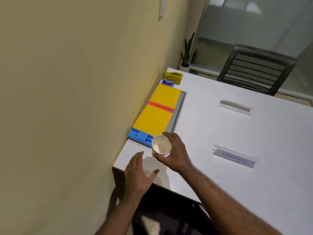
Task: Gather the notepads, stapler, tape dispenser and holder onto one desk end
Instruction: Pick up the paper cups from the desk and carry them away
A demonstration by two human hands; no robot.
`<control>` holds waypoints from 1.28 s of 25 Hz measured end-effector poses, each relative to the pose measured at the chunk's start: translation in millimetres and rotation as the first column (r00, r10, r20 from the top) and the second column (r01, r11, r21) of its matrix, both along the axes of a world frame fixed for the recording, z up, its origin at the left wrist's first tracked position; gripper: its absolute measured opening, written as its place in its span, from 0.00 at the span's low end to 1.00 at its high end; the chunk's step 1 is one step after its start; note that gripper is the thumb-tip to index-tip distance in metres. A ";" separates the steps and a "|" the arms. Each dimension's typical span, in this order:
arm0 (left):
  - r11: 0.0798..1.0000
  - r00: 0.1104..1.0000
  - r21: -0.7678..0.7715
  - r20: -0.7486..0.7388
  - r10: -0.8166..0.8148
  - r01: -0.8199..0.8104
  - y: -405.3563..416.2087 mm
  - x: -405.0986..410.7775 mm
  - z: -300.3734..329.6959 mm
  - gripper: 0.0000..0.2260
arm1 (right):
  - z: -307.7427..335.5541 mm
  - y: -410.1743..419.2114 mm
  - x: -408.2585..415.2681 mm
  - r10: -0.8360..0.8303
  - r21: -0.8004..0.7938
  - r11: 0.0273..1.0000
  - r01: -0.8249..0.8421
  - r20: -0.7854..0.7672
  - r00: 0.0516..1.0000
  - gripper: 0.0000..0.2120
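- The right hand [176, 155] holds a white paper cup [161, 146], the holder. Its fingers [171, 136] curl round the far side of the rim and the thumb presses the near side.
- The cup is empty and open at the top. It sits just above the near left corner of the white worktop [237, 133], tipped a little.
- The left hand [138, 175] is flat and open with its fingers spread. It holds nothing and hangs over the near edge of the worktop, just beside the cup.
- A blue stapler [139, 137] lies by the wall, just left of the cup.
- Two yellow notepads [160, 112] lie end to end past the stapler, along the wall. Red strips show where they meet. A grey strip runs along their right side.
- A small purple thing [168, 82] sits past the notepads. I cannot tell what it is.
- A yellow tape dispenser [172, 77] sits at the far corner.
- A clear name stand [234, 159] on the right holds a card that reads "LABRADOR".
- Another clear stand [235, 106] farther off shows no words.
- A black chair [255, 70] and a green plant [186, 53] are past the worktop.
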State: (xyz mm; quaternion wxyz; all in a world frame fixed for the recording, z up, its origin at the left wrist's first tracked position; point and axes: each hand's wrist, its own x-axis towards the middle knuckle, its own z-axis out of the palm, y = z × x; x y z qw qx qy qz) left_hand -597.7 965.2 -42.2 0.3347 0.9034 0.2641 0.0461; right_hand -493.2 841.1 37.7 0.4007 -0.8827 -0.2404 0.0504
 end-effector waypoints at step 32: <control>0.553 0.484 -0.086 0.607 -0.631 0.829 -472.8 -84.3 178.0 0.27 | 149.1 -487.1 -249.5 -0.664 0.288 0.737 0.611 0.142 0.734 0.43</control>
